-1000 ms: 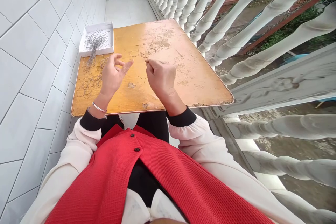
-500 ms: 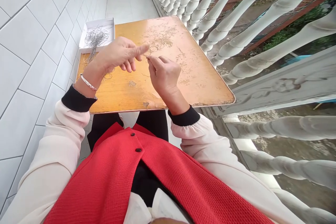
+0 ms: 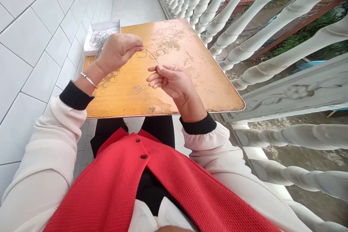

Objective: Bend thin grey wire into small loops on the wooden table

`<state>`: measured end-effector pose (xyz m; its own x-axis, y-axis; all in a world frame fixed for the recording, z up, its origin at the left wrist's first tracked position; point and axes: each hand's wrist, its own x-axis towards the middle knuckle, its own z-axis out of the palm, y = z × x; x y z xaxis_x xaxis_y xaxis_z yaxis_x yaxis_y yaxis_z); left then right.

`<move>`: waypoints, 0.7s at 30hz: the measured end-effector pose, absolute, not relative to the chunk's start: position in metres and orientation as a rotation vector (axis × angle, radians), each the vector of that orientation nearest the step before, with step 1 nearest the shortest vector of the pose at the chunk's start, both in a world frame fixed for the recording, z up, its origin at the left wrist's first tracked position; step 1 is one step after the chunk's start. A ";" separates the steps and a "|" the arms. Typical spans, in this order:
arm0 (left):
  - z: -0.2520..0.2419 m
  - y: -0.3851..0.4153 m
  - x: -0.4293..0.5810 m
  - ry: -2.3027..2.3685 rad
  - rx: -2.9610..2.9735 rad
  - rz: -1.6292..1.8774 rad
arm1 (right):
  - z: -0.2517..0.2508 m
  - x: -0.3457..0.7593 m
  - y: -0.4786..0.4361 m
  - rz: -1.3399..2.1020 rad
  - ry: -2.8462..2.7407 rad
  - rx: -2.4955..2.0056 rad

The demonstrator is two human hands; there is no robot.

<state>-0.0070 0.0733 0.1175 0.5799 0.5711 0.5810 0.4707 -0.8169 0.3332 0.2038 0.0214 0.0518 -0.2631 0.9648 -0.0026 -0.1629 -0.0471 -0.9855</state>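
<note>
A thin dark piece of wire (image 3: 151, 54) spans the gap between my two hands above the table. My left hand (image 3: 119, 51) pinches one end with its fingertips pressed together. At the other end, my right hand (image 3: 176, 81) grips the wire between thumb and index finger, its other fingers loosely curled. Beyond the hands, thin wire loops (image 3: 160, 52) lie on the tabletop. More looped wires (image 3: 111, 78) rest below my left wrist. Behind the left hand is a tangled bunch of thin wires (image 3: 99, 38), partly hidden by that hand.
The wires spill from a shallow white box (image 3: 117, 25) at the table's far left corner. The worn wooden table (image 3: 122, 99) has peeling patches. A white tiled wall (image 3: 40, 43) runs along the left, a white balustrade (image 3: 225, 40) along the right.
My hands have drawn apart, with the wire now stretched between them. The left fingers have gone from extended to pinched; the right hand has turned and loosened its other fingers.
</note>
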 end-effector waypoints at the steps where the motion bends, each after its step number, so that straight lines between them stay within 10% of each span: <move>1: 0.110 0.081 -0.010 0.910 2.688 1.095 | 0.054 0.203 0.020 1.534 -1.222 -0.960; 12: 0.073 0.060 -0.014 0.894 1.932 1.807 | 0.042 0.196 0.027 1.227 -1.144 -1.063; 21: 0.010 0.004 0.022 0.801 1.815 1.446 | 0.035 0.180 0.027 1.257 -1.042 -1.037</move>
